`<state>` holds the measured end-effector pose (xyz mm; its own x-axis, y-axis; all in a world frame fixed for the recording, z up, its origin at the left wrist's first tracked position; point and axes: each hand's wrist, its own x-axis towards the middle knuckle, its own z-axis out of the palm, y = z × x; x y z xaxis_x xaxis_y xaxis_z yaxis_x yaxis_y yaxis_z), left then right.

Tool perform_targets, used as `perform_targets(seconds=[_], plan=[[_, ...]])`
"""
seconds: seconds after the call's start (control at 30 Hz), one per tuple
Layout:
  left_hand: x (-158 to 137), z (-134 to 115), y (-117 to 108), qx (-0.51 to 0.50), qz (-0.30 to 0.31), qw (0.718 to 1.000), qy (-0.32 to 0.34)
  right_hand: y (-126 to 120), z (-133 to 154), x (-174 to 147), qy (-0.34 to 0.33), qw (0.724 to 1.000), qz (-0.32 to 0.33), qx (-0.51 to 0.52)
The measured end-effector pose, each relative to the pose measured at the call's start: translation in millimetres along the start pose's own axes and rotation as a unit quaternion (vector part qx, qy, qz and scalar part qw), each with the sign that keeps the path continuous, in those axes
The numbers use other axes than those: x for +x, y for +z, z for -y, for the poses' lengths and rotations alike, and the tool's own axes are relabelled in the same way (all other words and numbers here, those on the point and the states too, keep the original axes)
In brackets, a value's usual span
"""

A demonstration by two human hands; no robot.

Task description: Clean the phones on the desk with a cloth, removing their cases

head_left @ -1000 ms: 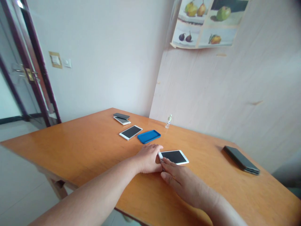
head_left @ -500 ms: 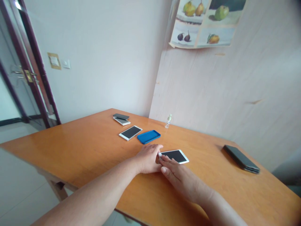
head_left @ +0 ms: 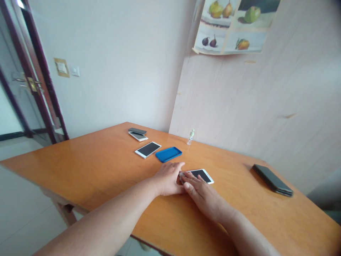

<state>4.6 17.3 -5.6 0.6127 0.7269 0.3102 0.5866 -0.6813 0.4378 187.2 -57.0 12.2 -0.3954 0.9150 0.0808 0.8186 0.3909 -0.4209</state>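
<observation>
A white smartphone point(head_left: 202, 175) lies screen up on the wooden table. My left hand point(head_left: 167, 179) is closed about its left end, thumb on the near side and fingers on the far side. Stretched flat, my right hand point(head_left: 204, 195) rests its fingers across the left part of the screen. Something small and whitish shows by the right fingertips; I cannot make out what it is. Just beyond my left hand lies an empty blue phone case point(head_left: 168, 154), with another white smartphone point(head_left: 148, 149) beside it.
Farther back, a dark phone point(head_left: 137, 131) overlaps a white phone point(head_left: 138, 137). A small clear bottle with a green top point(head_left: 191, 137) stands near the wall. A dark wallet-like case point(head_left: 273, 179) lies on the right of the table point(head_left: 80, 170).
My right hand has slid slightly over the screen, and its fingers cover more of the phone's left part. The left hand keeps its place.
</observation>
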Motion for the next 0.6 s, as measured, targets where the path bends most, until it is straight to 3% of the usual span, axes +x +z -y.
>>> perform_targets(seconds=[0.1, 0.23, 0.3, 0.37, 0.53, 0.6], plan=[[0, 0, 0, 0.005, -0.001, 1.0, -0.005, 0, -1, 4, -0.004, 1.0, 0.001, -0.001], [0, -1, -1, -0.011, 0.001, 1.0, -0.011, -5, -29, 8, 0.131, 0.987, -0.056, -0.07], [0, 0, 0, -0.018, 0.004, 1.0, -0.014, -6, -37, 9, 0.167, 0.98, -0.068, -0.088], [1, 0, 1, -0.023, 0.001, 1.0, -0.014, -5, -32, 7, 0.143, 0.984, -0.061, -0.087], [2, 3, 5, -0.026, -0.015, 1.0, -0.003, 3, 0, 7, -0.009, 0.999, -0.005, -0.034], [2, 3, 4, -0.031, -0.014, 0.999, -0.005, 2, -1, 9, -0.006, 0.999, -0.004, -0.034]])
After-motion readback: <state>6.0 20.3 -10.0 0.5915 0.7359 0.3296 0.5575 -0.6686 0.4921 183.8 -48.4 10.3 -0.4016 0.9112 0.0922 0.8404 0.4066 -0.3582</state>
